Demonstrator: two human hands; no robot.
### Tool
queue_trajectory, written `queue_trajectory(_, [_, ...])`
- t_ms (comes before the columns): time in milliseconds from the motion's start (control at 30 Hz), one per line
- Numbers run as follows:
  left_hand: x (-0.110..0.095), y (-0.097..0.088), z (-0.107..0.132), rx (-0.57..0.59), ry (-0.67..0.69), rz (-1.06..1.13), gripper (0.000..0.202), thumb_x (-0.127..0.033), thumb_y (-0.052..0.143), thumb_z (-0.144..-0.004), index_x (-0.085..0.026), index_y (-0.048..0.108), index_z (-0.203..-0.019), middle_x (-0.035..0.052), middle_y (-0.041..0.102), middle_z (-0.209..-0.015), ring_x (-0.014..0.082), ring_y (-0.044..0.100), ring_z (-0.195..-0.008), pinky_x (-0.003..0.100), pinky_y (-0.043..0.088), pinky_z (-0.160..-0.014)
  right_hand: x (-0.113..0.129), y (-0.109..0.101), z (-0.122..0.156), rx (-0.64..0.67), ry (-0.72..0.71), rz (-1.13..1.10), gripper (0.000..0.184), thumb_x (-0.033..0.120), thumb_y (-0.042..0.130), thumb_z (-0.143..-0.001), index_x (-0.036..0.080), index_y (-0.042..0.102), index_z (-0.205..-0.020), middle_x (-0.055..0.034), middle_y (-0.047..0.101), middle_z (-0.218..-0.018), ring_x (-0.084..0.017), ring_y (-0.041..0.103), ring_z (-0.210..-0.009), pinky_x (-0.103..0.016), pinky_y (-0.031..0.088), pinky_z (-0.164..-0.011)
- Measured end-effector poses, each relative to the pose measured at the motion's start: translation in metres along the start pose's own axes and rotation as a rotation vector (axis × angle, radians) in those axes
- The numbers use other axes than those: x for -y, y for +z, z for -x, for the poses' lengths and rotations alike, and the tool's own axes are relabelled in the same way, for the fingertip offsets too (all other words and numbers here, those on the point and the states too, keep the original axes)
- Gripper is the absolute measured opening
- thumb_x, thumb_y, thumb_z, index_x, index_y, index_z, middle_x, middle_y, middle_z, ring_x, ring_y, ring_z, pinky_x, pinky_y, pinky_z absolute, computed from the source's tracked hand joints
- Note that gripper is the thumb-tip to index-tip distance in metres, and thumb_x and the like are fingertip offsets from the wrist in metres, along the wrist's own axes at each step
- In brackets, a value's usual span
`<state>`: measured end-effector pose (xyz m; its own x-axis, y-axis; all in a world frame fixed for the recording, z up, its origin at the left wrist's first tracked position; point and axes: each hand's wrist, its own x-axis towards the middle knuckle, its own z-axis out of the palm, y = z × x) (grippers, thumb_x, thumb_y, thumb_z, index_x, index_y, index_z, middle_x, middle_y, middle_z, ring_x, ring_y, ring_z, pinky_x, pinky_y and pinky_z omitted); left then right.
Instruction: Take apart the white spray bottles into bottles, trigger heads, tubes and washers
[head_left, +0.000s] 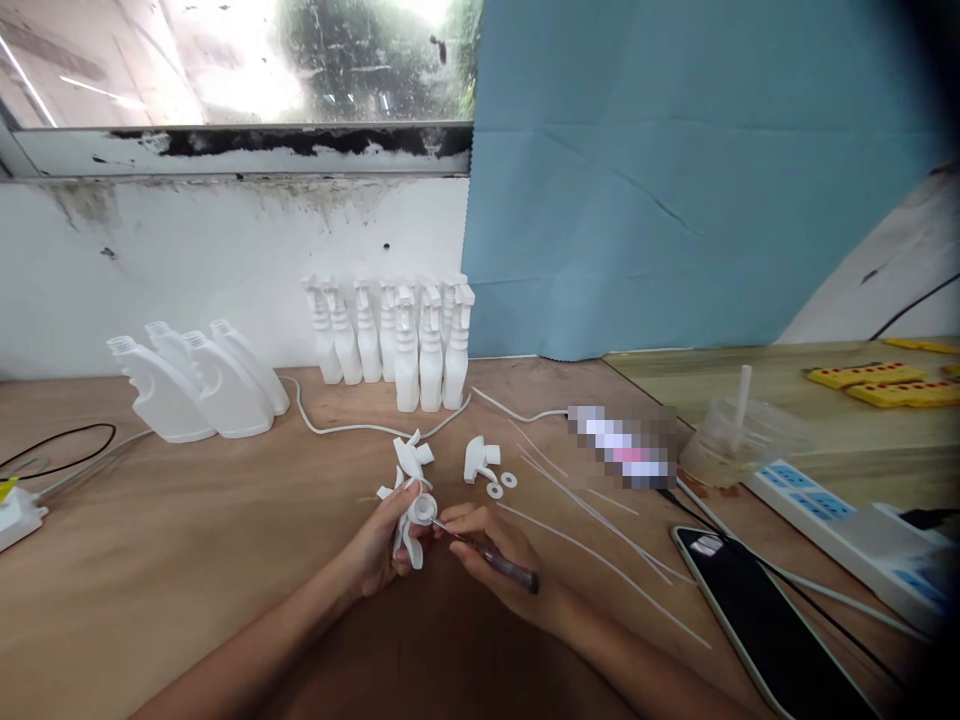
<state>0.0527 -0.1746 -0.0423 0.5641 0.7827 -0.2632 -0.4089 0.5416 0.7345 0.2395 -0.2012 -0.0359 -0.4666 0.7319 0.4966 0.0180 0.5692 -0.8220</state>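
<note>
wooden workbench (187, 540) against a stained white wall, dirty window (225, 60) above, blue sheet (675, 170) hung on the right. left hand (375, 550) sits low centre near the front edge, fingers closed round a white trigger spray head (415, 520), held just above the bench with its round collar facing the right hand. right hand (487, 575) is just beside it, fingers pinched on a thin tool (502, 563) with a dark handle; the metal tip touches the collar of the held head. both grips clamped, nothing loose in either hand. just behind the hands: a second spray head (412, 458) and a third spray head (478, 460) lying on the bench, with two small white rings (501, 485) beside the third. several thin white dip tubes (592, 515) lie scattered to the right, well apart from the hands. back row: cluster of capped spray bottles (405, 340) standing upright at the wall, four open white bottles (195, 385) further left, white cable (337, 428) running between them. far right: clear plastic cup (739, 435) with a straw, power strip (847, 535), dark phone (765, 620) face up at the front edge, yellow parts (877, 380) on the adjoining table.
</note>
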Motion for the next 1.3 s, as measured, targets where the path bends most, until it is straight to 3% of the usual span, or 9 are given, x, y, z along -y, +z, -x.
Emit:
queue_trajectory(167, [0.001, 0.002, 0.0, -0.02, 0.062, -0.021, 0.035, -0.055, 0.053, -0.085, -0.022, 0.04, -0.088, -0.0066, 0.042, -0.063, 0.0031, 0.03, -0.038, 0.011, 0.018, -0.031, -0.009, -0.001, 0.001, -0.033, -0.155, 0.334, 0.029, 0.011, 0.054, -0.086, 0.026, 0.049, -0.111, -0.0084, 0.056, -0.12, -0.02, 0.059, -0.11, -0.035, 0.05, -0.089])
queue_trajectory(333, [0.005, 0.005, 0.001, -0.003, 0.135, -0.052, 0.028, -0.047, 0.052, -0.089, -0.024, 0.038, -0.097, -0.0043, 0.047, -0.072, 0.0044, 0.041, -0.046, 0.011, 0.021, -0.037, -0.005, -0.002, -0.005, -0.081, -0.184, 0.439, 0.028, 0.008, 0.051, -0.085, 0.025, 0.048, -0.107, -0.0107, 0.051, -0.134, -0.023, 0.053, -0.121, -0.039, 0.048, -0.095])
queue_trajectory(600, [0.014, 0.005, -0.002, 0.023, 0.287, -0.16, 0.029, -0.038, 0.056, -0.089, -0.023, 0.037, -0.105, -0.001, 0.053, -0.082, 0.0079, 0.051, -0.058, 0.017, 0.04, -0.045, -0.005, -0.005, -0.002, -0.116, -0.028, 0.312, 0.021, 0.01, 0.047, -0.088, 0.025, 0.048, -0.103, -0.0083, 0.055, -0.135, -0.019, 0.05, -0.126, -0.038, 0.045, -0.101])
queue_trajectory(867, [0.013, 0.003, 0.0, -0.021, 0.425, -0.385, 0.033, -0.04, 0.056, -0.089, -0.021, 0.038, -0.11, -0.0006, 0.055, -0.081, 0.0108, 0.055, -0.06, 0.022, 0.047, -0.05, -0.014, -0.005, 0.006, -0.176, 0.119, -0.004, 0.005, 0.023, 0.049, -0.092, 0.023, 0.053, -0.096, -0.0098, 0.058, -0.132, -0.021, 0.054, -0.122, -0.041, 0.046, -0.1])
queue_trajectory(1000, [0.01, 0.006, 0.006, -0.101, 0.461, -0.451, 0.034, -0.043, 0.057, -0.087, -0.022, 0.04, -0.108, -0.001, 0.054, -0.08, 0.0118, 0.054, -0.061, 0.023, 0.046, -0.052, -0.014, -0.007, 0.005, -0.26, 0.21, -0.088, 0.008, 0.029, 0.051, -0.093, 0.022, 0.054, -0.093, -0.0116, 0.061, -0.127, -0.022, 0.058, -0.118, -0.042, 0.046, -0.099])
queue_trajectory(1167, [0.004, -0.012, 0.011, -0.306, 0.678, -0.863, 0.03, -0.03, 0.06, -0.086, -0.024, 0.047, -0.111, 0.0008, 0.059, -0.085, 0.013, 0.054, -0.069, 0.024, 0.044, -0.066, -0.012, -0.018, 0.001, -0.411, 0.268, 0.053, 0.014, 0.034, 0.05, -0.092, 0.022, 0.053, -0.086, -0.0126, 0.062, -0.126, -0.024, 0.059, -0.116, -0.041, 0.046, -0.097])
queue_trajectory(1300, [-0.006, -0.031, 0.008, -0.288, 0.883, -1.24, 0.035, -0.018, 0.059, -0.082, -0.026, 0.051, -0.114, 0.0071, 0.059, -0.11, 0.0197, 0.056, -0.094, 0.032, 0.042, -0.085, -0.01, -0.028, -0.001, -0.486, 0.303, 0.204, 0.016, 0.035, 0.051, -0.091, 0.022, 0.051, -0.083, -0.0138, 0.061, -0.127, -0.025, 0.062, -0.111, -0.04, 0.05, -0.089])
